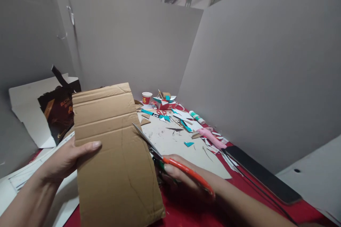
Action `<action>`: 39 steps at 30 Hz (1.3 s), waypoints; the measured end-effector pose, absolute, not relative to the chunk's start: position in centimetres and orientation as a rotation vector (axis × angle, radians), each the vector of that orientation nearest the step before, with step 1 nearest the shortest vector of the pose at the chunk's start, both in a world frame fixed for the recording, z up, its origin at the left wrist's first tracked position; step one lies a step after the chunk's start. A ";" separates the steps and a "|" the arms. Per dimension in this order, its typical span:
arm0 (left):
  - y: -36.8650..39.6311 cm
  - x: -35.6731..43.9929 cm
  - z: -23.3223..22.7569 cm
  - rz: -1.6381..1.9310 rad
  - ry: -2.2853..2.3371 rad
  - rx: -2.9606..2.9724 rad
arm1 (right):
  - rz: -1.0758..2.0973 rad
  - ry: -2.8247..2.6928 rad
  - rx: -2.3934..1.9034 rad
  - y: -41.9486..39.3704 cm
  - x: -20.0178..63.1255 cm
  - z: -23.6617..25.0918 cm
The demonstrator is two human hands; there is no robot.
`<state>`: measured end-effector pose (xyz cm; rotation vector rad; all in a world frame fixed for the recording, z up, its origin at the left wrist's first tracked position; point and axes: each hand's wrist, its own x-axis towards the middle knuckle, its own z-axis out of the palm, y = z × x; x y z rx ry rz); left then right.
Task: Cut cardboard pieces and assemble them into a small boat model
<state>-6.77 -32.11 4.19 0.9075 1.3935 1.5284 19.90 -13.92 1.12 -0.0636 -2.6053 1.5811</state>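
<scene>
Your left hand (pixel 68 159) pinches the cardboard sheet (pixel 117 156) at its left edge, thumb pressed flat on the front and the other fingers hidden behind. The sheet stands nearly upright in front of you, its long axis running from the bottom of the view up and slightly left, with crease lines across the upper part and a thin pencil line down the face. Your right hand (pixel 183 179) is closed around the orange handles of the scissors (pixel 170 158); the blades point up and left, meeting the sheet's right edge.

The dark paper bag (pixel 60 111) on the left carries gold lettering starting "SUCH", the rest unreadable. A small red-and-white paper cup (pixel 146 98) has a mark too small to read; its contents are hidden. Beside it, a red box (pixel 165 104) holds paper scraps. A glue stick (pixel 197 117) lies near the right wall.
</scene>
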 end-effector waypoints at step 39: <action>-32.4 -6.3 4.6 1.541 1.425 0.872 | 1.710 -2.435 -0.103 -14.6 19.8 0.3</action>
